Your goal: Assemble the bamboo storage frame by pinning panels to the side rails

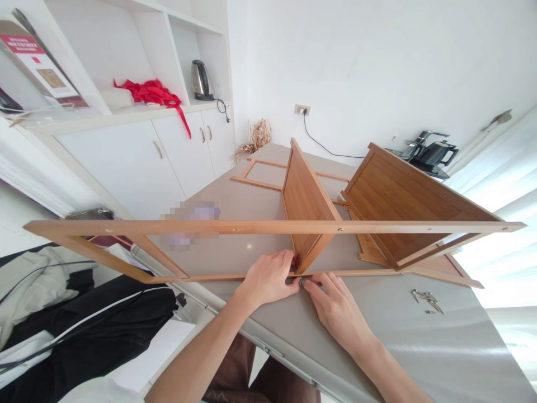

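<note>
A wooden rack frame (277, 226) stands on its side on the grey table (268, 313), its long rails running left to right. Between its sides a wooden shelf board (308, 193) stands upright, and a second board (415, 196) is fitted at the right. My left hand (268, 278) is closed around the lower rail at the first board's near corner, fingers behind, thumb in front. My right hand (338, 305) pinches a small metal screw (301, 282) against that joint. The screw is mostly hidden by fingertips.
Several loose screws (430, 301) lie on the table at the right. A black electric kettle (436, 154) stands at the back right. White cabinets (138, 157) line the left, holding a steel kettle (202, 81) and red ribbon (151, 92). Dark clothing (117, 313) is piled at lower left.
</note>
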### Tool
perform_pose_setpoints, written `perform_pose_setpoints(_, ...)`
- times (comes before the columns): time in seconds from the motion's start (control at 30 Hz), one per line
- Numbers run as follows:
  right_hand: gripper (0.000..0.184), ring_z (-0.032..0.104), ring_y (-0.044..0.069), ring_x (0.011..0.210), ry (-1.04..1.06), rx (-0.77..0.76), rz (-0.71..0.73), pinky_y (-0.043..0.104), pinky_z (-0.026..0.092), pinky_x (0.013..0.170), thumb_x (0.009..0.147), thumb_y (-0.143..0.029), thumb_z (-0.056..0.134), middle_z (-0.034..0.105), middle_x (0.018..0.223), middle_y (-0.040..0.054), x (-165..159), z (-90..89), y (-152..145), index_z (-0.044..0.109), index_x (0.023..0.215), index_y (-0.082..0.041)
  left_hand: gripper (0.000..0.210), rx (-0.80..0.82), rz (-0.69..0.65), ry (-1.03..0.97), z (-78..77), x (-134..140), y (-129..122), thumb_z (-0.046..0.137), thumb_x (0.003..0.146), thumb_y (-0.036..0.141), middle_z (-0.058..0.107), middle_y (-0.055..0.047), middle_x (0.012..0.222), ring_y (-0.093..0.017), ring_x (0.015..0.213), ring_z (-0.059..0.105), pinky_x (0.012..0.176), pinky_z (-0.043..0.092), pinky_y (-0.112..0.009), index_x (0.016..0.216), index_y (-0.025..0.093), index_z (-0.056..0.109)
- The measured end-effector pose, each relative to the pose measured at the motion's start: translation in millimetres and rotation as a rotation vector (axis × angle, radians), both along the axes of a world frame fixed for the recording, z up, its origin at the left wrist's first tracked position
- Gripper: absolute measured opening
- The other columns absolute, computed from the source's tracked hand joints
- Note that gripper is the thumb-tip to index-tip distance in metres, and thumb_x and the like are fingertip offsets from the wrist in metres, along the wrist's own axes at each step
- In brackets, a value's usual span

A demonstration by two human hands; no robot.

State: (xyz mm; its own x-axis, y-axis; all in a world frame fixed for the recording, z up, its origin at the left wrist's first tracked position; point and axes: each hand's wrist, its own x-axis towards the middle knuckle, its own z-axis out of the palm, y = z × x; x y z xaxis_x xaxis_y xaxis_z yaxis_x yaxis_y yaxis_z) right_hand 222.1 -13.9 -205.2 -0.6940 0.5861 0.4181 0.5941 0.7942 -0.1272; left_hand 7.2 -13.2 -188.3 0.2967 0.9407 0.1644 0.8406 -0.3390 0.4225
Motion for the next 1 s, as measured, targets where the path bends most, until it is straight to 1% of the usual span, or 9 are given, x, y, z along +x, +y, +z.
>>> perform_pose_setpoints(0.17,0.017,0.050,0.020,0.085,0.043,-0.014,-0.005,0.034,0.042,0.078,0.098,-0.008,0.048,0.058,0.093,0.0069,-3.2,3.9,-1.6,0.062,0.097,-0.017,0.030,-0.006,0.011,0.006,1.1,0.6,0.5,0.059,0.086,0.032,0.071,-0.003,0.105,-0.026,0.098,0.070,0.081,0.052,-0.037,0.113,0.022,0.050)
perform_pose_setpoints(0.33,0.018,0.050,0.019,0.085,0.044,-0.075,-0.022,0.033,0.042,0.076,0.099,-0.010,0.046,0.058,0.090,0.0060,-6.6,1.2,-1.9,0.061,0.093,-0.018,0.026,-0.020,0.026,0.008,1.6,1.4,0.1,0.058,0.084,0.028,0.071,-0.003,0.102,-0.026,0.096,0.070,0.081,0.051,-0.036,0.109,0.022,0.051)
perform_pose_setpoints(0.4,0.017,0.051,0.020,0.086,0.036,-0.105,-0.020,0.034,0.042,0.077,0.100,-0.012,0.046,0.059,0.092,0.0060,-6.9,-0.9,-1.8,0.061,0.095,-0.018,0.023,-0.021,0.047,0.016,0.6,1.6,0.2,0.057,0.084,0.027,0.071,-0.003,0.099,-0.027,0.095,0.070,0.080,0.050,-0.036,0.106,0.023,0.052)
perform_pose_setpoints(0.53,0.015,0.052,0.019,0.087,0.002,-0.094,-0.048,0.032,0.044,0.078,0.101,-0.015,0.047,0.060,0.093,0.0049,-6.3,-2.5,-1.5,0.061,0.098,-0.019,0.021,-0.004,0.065,0.041,-3.7,2.0,0.9,0.056,0.085,0.026,0.070,-0.005,0.095,-0.028,0.093,0.071,0.081,0.050,-0.037,0.105,0.022,0.052)
perform_pose_setpoints(0.67,0.014,0.052,0.018,0.086,0.043,-0.135,-0.069,0.032,0.045,0.079,0.100,-0.015,0.047,0.060,0.094,0.0044,-5.4,-1.7,-1.0,0.060,0.098,-0.020,0.016,0.008,0.061,0.049,-8.6,1.9,1.2,0.054,0.086,0.026,0.070,-0.005,0.092,-0.028,0.092,0.071,0.080,0.050,-0.036,0.102,0.023,0.052)
perform_pose_setpoints(0.8,0.015,0.052,0.017,0.089,0.086,-0.208,-0.061,0.030,0.045,0.081,0.100,-0.017,0.046,0.060,0.095,0.0037,-5.1,-2.5,0.3,0.060,0.099,-0.022,0.019,0.036,0.051,0.060,-11.7,1.2,2.7,0.052,0.089,0.027,0.070,-0.006,0.096,-0.027,0.092,0.071,0.079,0.050,-0.035,0.107,0.023,0.051)
perform_pose_setpoints(1.0,0.016,0.052,0.018,0.088,0.100,-0.199,-0.065,0.032,0.044,0.083,0.100,-0.019,0.046,0.060,0.092,0.0045,-6.6,-3.6,1.7,0.060,0.093,-0.021,0.016,0.039,0.021,0.087,-8.1,1.0,4.3,0.053,0.091,0.029,0.070,-0.006,0.093,-0.026,0.095,0.071,0.083,0.048,-0.033,0.106,0.023,0.050)
